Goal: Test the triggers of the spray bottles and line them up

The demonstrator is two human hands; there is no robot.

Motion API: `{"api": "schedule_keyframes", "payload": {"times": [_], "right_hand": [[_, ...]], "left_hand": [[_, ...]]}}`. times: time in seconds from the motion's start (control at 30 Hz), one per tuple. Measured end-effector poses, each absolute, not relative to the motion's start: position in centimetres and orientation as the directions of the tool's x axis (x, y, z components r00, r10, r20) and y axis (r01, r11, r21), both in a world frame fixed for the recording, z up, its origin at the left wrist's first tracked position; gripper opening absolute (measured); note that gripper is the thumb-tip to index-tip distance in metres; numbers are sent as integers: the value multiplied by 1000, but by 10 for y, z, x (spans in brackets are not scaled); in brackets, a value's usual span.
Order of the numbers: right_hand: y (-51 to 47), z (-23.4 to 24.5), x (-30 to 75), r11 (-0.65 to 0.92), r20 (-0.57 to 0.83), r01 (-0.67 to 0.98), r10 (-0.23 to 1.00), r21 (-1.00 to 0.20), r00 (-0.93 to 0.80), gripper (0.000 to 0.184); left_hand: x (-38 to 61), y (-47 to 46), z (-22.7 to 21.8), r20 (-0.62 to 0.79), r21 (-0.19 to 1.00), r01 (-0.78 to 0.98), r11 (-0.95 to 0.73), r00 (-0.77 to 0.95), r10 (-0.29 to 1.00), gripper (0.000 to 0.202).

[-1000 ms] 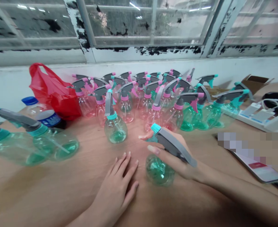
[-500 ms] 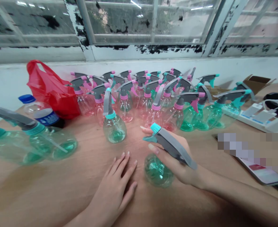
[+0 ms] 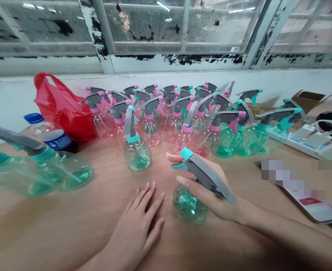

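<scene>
My right hand (image 3: 211,195) is wrapped round the neck of a green spray bottle (image 3: 188,205) that stands on the wooden table (image 3: 70,226); its grey trigger head with a teal nozzle (image 3: 202,171) points left. Flat on the table just left of that bottle lies my left hand (image 3: 139,222), fingers stretched out, holding nothing. Another green spray bottle (image 3: 136,148) stands alone a little beyond my left hand.
Several pink and green spray bottles (image 3: 182,116) crowd the back by the wall. Two green ones (image 3: 36,165) stand at the left, near a red plastic bag (image 3: 62,109) and a blue-capped water bottle (image 3: 49,135). A power strip (image 3: 309,141) and a phone (image 3: 312,205) lie at right.
</scene>
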State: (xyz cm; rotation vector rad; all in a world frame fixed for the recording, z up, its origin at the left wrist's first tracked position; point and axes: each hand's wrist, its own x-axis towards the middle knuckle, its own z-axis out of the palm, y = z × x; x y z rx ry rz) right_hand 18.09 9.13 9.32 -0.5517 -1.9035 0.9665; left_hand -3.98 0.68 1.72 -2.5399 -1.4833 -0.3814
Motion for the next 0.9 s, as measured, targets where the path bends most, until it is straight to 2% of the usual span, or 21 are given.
{"api": "schedule_keyframes", "payload": {"times": [0.13, 0.33, 0.47, 0.6, 0.73, 0.9], "right_hand": [[92, 96, 181, 587, 518, -25, 692, -809, -502, 26], [92, 109, 181, 645, 542, 68, 691, -762, -479, 4], [92, 115, 180, 669, 560, 91, 681, -737, -472, 16], [91, 112, 180, 648, 543, 60, 682, -759, -490, 2], [87, 102, 180, 638, 555, 107, 731, -763, -398, 24], [85, 97, 179, 669, 586, 116, 710, -734, -390, 26]], "left_hand": [[-39, 7, 19, 300, -18, 872, -489, 471, 830, 43], [-39, 6, 20, 289, -13, 872, -489, 471, 833, 44], [-39, 6, 18, 290, -5, 874, -485, 466, 836, 44], [-40, 6, 18, 297, -7, 873, -488, 468, 832, 44], [-40, 6, 20, 283, -7, 875, -484, 466, 838, 45], [-39, 7, 20, 288, -1, 877, -480, 460, 840, 44]]}}
